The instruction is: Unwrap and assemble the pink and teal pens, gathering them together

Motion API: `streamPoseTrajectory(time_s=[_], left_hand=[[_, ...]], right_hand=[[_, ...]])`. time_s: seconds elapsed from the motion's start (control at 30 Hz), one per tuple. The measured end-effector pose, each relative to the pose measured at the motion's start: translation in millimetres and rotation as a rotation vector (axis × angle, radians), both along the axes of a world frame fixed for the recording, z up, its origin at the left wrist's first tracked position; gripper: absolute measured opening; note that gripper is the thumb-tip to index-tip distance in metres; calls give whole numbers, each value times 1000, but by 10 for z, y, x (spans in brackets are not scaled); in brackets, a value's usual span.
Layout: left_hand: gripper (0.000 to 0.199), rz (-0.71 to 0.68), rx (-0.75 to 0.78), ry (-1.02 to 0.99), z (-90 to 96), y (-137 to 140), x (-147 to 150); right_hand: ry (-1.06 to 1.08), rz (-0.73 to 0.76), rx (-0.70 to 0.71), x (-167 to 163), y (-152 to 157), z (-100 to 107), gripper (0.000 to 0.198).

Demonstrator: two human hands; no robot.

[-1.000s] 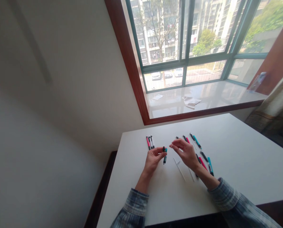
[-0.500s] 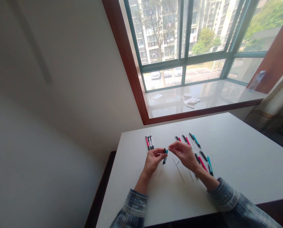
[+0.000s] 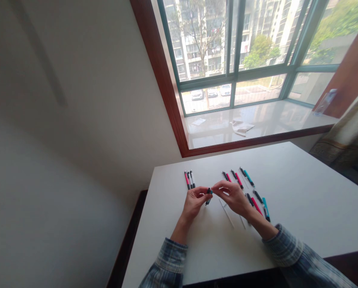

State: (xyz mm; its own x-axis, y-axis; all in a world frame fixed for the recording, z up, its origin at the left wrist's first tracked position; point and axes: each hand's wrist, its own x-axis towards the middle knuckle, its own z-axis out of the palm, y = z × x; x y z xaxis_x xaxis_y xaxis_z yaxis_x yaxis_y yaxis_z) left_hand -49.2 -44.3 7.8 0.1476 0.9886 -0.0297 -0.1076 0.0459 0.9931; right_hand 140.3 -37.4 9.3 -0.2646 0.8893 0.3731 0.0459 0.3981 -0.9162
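Note:
My left hand (image 3: 192, 203) pinches black and teal pen parts (image 3: 208, 201) between thumb and fingers, held a little above the table. Close by on the right is my right hand (image 3: 233, 197), its thumb and fingertips pinched at the upper end of those parts. Whatever sits in that pinch is too small to make out. Beneath the right hand lies a thin white refill (image 3: 227, 215), with another refill (image 3: 242, 222) beside it, partly hidden by the hand. Past the left hand, a few pens (image 3: 189, 180) with red, white and black barrels lie side by side.
On the white table (image 3: 314, 208), black, pink and teal pen parts lie in two rows; a teal barrel (image 3: 266, 209) is in the near row and another teal barrel (image 3: 249, 177) in the far one. A crumpled cloth (image 3: 241, 127) and a clear bottle (image 3: 325, 102) are on the windowsill.
My right fingertips have closed in on the pen parts and now meet their upper end. The parts have tilted slightly in my left hand.

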Motion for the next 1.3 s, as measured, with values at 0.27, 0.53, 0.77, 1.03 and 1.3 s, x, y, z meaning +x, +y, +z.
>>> streamPoseTrajectory(time_s=[0.27, 0.53, 0.77, 1.03, 1.3], left_hand=[[28, -8, 14, -11, -28, 6, -4], [29, -10, 10, -14, -2, 0, 1], [28, -2, 11, -27, 13, -18, 1], [25, 72, 8, -142, 28, -31, -2], [35, 246, -77, -361, 2, 12, -95]], right_hand=[[-42, -6, 20, 3, 6, 3, 20], [-33, -6, 6, -6, 7, -5, 21], [-43, -2, 5, -1, -2, -1, 24], [-90, -153, 53, 61, -80, 82, 25], [-657, -274, 66, 296, -419, -35, 17]])
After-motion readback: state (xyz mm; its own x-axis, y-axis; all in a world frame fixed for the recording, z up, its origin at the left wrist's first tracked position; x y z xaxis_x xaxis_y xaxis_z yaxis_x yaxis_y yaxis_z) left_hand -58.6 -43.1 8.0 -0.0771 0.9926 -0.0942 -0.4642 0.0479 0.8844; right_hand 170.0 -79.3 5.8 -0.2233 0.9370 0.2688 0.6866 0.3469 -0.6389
